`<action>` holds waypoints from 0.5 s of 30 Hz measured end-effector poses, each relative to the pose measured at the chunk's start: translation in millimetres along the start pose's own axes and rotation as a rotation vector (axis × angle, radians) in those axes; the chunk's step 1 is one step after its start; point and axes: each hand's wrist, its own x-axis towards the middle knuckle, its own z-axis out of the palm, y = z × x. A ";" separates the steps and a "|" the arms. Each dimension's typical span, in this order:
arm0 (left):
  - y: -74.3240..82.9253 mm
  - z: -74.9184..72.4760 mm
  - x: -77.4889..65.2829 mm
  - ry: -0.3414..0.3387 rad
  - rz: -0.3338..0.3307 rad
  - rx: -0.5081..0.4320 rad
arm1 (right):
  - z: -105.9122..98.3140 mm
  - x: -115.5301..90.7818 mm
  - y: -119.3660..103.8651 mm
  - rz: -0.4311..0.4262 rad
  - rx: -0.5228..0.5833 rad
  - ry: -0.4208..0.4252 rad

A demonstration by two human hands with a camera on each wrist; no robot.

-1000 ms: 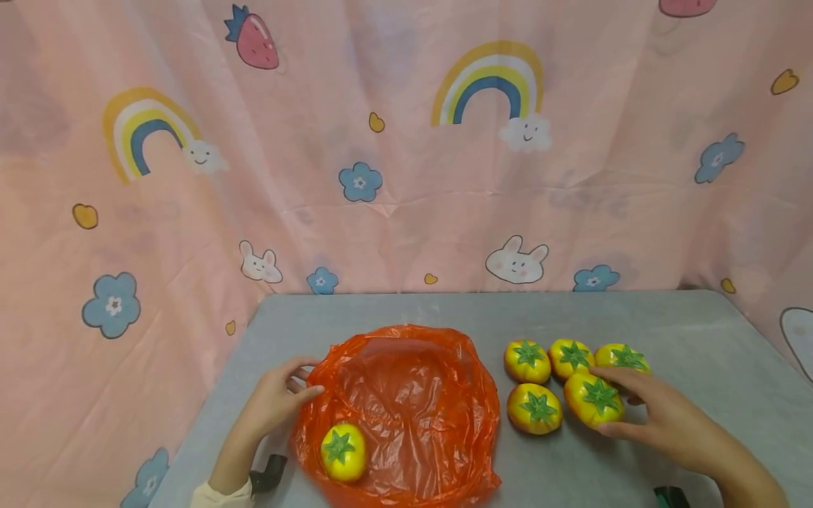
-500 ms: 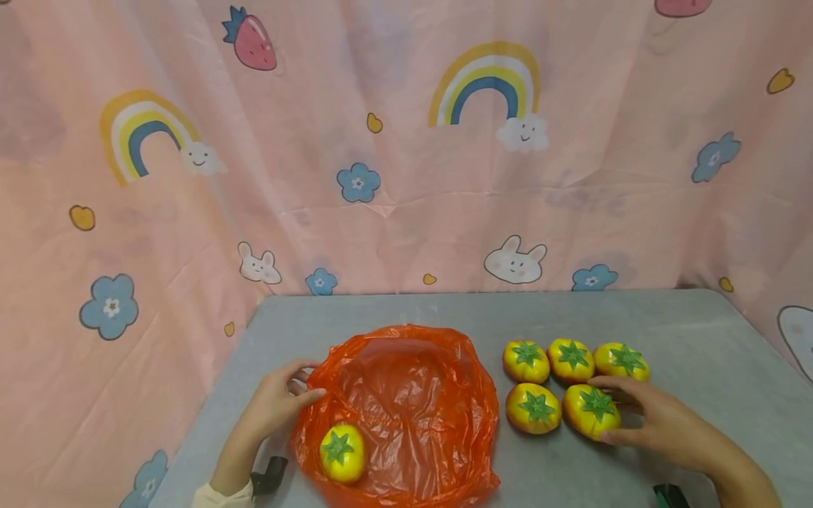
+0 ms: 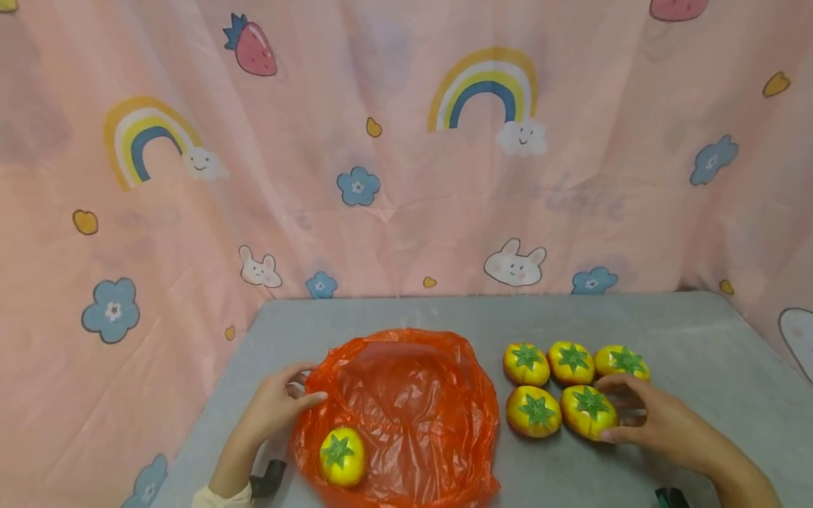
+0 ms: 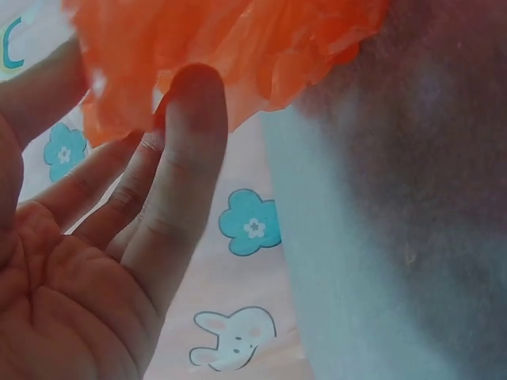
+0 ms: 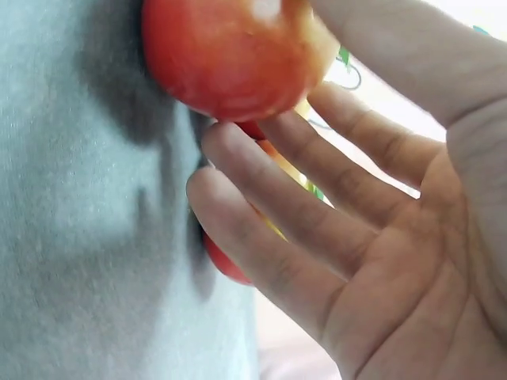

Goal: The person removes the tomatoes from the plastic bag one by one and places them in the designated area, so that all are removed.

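Note:
An orange-red plastic bag point(image 3: 419, 416) lies spread with its mouth facing up. My left hand point(image 3: 279, 398) holds its left rim between thumb and fingers; the left wrist view shows the fingers point(image 4: 186, 150) behind the thin plastic. One yellow tomato point(image 3: 343, 456) with a green star-shaped top rests in the bag. At the right, my right hand point(image 3: 660, 423) curves loosely beside another tomato point(image 3: 589, 413), its thumb and index fingertips at the fruit's side. That tomato's red underside point(image 5: 238, 63) shows in the right wrist view, above the spread, relaxed fingers point(image 5: 277, 214).
A tomato point(image 3: 533, 411) sits just left of the one by my right hand, and a row of several more point(image 3: 571, 363) stands behind them. The grey table point(image 3: 381, 310) ends at a pink patterned curtain point(image 3: 406, 212).
The tomato by my right hand has shifted down and a little left, level with its neighbour. The right fingers have loosened from it. The left hand has stayed at the bag's rim.

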 end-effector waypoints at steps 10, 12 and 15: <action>0.8 -1.0 0.1 -0.008 -0.006 -0.010 | -2.7 5.0 0.5 0.093 -0.025 -0.035; 0.9 -1.2 -0.1 -0.005 -0.010 -0.007 | -2.4 5.2 0.4 0.093 -0.033 -0.026; 1.0 -1.5 -0.7 -0.007 -0.003 0.002 | -1.9 4.8 -0.3 0.095 -0.046 -0.010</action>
